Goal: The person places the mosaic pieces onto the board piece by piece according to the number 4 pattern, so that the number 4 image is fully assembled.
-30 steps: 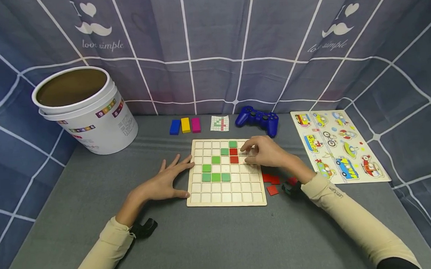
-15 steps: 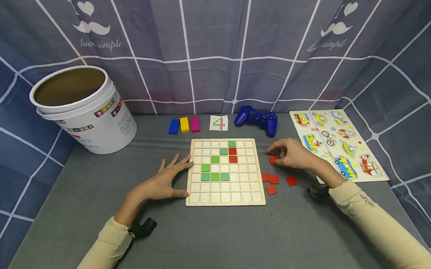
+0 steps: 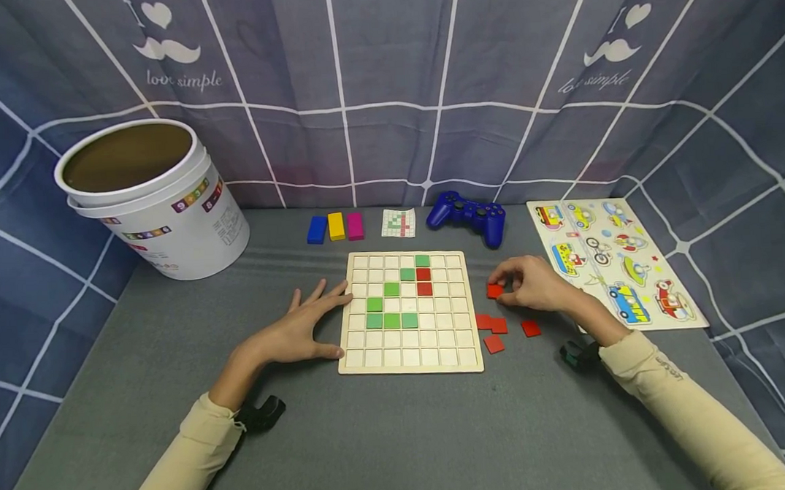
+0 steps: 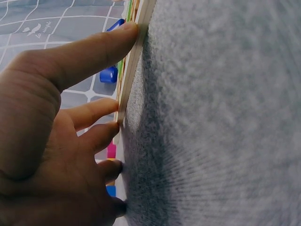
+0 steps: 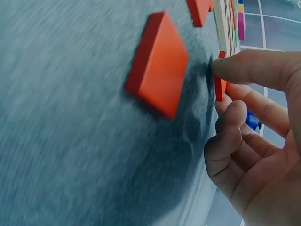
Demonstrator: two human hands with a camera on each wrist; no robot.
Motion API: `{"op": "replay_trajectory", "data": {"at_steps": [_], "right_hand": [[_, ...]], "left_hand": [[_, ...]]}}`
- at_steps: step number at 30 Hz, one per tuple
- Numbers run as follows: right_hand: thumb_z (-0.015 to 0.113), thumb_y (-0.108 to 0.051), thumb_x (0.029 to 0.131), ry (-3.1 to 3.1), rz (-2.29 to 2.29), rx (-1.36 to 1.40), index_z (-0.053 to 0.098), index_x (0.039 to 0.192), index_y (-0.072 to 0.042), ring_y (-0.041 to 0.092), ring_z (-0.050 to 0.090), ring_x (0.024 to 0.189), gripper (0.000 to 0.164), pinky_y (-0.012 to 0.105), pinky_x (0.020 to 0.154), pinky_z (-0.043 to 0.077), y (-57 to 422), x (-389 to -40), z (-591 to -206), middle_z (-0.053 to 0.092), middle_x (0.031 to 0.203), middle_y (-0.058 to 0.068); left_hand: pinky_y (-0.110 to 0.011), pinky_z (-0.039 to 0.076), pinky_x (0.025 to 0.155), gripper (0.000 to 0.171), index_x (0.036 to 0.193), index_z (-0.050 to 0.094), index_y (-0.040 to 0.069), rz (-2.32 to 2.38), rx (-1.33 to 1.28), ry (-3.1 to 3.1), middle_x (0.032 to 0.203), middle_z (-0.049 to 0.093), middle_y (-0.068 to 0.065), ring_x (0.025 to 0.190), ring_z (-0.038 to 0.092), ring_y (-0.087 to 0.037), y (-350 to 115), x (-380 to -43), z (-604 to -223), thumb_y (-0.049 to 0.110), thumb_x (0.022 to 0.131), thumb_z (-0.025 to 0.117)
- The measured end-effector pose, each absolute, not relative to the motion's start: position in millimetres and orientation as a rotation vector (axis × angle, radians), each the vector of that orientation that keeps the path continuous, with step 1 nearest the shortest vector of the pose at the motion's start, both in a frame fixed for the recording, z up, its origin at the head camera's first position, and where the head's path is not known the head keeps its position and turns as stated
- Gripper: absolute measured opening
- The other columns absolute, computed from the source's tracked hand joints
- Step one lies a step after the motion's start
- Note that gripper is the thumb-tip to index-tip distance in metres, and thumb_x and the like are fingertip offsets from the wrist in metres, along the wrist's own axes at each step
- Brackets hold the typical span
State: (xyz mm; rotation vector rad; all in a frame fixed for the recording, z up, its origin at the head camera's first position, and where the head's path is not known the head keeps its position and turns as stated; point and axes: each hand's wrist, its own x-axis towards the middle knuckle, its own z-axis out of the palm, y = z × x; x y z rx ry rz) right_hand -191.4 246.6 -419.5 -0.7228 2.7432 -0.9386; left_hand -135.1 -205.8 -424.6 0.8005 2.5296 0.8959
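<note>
A wooden grid board [image 3: 411, 361] lies flat on the grey table, with several green tiles [image 3: 392, 320] and two red tiles [image 3: 423, 274] set in its squares. Spread out at the board's left edge, my left hand [image 3: 297, 326] touches it with thumb and fingertips; the left wrist view shows the thumb [image 4: 94, 52] against the rim. Right of the board, my right hand [image 3: 532, 283] pinches a red tile [image 5: 220, 80] between thumb and fingers. Several loose red tiles [image 3: 494, 343] lie nearby, one of them large in the right wrist view [image 5: 162, 66].
Behind the board stand blue, yellow and pink blocks [image 3: 336, 227], a small printed pattern card [image 3: 399, 223] and a blue game controller [image 3: 467, 218]. A white bucket [image 3: 194, 232] is at the back left. A picture puzzle board [image 3: 620, 264] lies at the right.
My right hand has moved right from over the board to a loose red tile, which its fingers now pinch. My left hand stays at the board's edge.
</note>
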Motion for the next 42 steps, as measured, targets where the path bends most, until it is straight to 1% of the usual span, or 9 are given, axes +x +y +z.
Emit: {"op": "replay_trajectory", "data": {"at_steps": [7,10,16,22,26,31,36,42], "right_hand": [[0.085,-0.004,0.073,2.72,-1.018,-0.727,0.073,0.099,-0.01,0.013,0.054,0.056,0.029,0.026,0.052,0.045,229,-189,-420,0.066,0.085,0.003],[0.084,-0.003,0.073,2.703,-1.02,-0.765,0.071,0.098,-0.011,0.012,0.054,0.057,0.029,0.026,0.053,0.046,220,-188,-421,0.066,0.086,0.002],[0.084,-0.006,0.073,2.684,-1.025,-0.869,0.073,0.096,-0.014,0.012,0.053,0.057,0.027,0.027,0.054,0.044,201,-188,-420,0.066,0.086,-0.001],[0.082,-0.008,0.074,2.647,-1.021,-0.932,0.074,0.096,-0.017,0.012,0.052,0.058,0.025,0.028,0.056,0.043,182,-188,-420,0.063,0.077,-0.002],[0.082,-0.008,0.074,2.627,-1.026,-0.972,0.075,0.096,-0.016,0.012,0.051,0.057,0.024,0.028,0.056,0.042,169,-188,-421,0.062,0.076,-0.001],[0.082,-0.007,0.074,2.605,-1.031,-1.041,0.076,0.097,-0.011,0.01,0.051,0.058,0.024,0.027,0.055,0.043,155,-187,-422,0.065,0.082,0.0],[0.079,-0.007,0.075,2.617,-0.976,-1.082,0.075,0.097,-0.012,0.01,0.052,0.06,0.023,0.027,0.056,0.044,145,-186,-422,0.065,0.082,0.0],[0.08,-0.007,0.075,2.622,-0.94,-1.103,0.077,0.095,-0.012,0.011,0.051,0.06,0.022,0.028,0.058,0.044,138,-188,-420,0.063,0.08,0.001]], "left_hand": [[-0.072,-0.013,0.107,0.095,0.156,0.036,0.014,0.894,0.801,2.528,0.167,0.01,-0.004,0.15,-0.004,-0.04,-206,-136,-424,0.027,0.078,0.088],[-0.072,-0.013,0.107,0.095,0.156,0.035,0.014,0.891,0.801,2.527,0.167,0.01,-0.004,0.15,-0.004,-0.04,-205,-136,-424,0.027,0.078,0.088],[-0.071,-0.013,0.107,0.095,0.156,0.035,0.014,0.887,0.801,2.529,0.167,0.01,-0.004,0.15,-0.004,-0.039,-206,-136,-425,0.028,0.078,0.087],[-0.07,-0.014,0.108,0.095,0.156,0.035,0.014,0.889,0.797,2.528,0.167,0.01,-0.004,0.15,-0.004,-0.039,-206,-136,-425,0.029,0.078,0.087],[-0.07,-0.014,0.108,0.095,0.156,0.035,0.015,0.892,0.797,2.525,0.167,0.009,-0.003,0.15,-0.005,-0.039,-205,-136,-425,0.029,0.078,0.087],[-0.071,-0.014,0.107,0.095,0.156,0.035,0.013,0.909,0.802,2.518,0.167,0.01,-0.005,0.15,-0.005,-0.04,-205,-135,-424,0.028,0.078,0.088],[-0.07,-0.014,0.108,0.095,0.156,0.035,0.013,0.912,0.8,2.512,0.167,0.01,-0.004,0.15,-0.005,-0.04,-205,-135,-424,0.028,0.078,0.087],[-0.07,-0.014,0.108,0.095,0.156,0.036,0.013,0.911,0.796,2.516,0.167,0.009,-0.004,0.15,-0.005,-0.039,-207,-134,-425,0.028,0.078,0.087]]}}
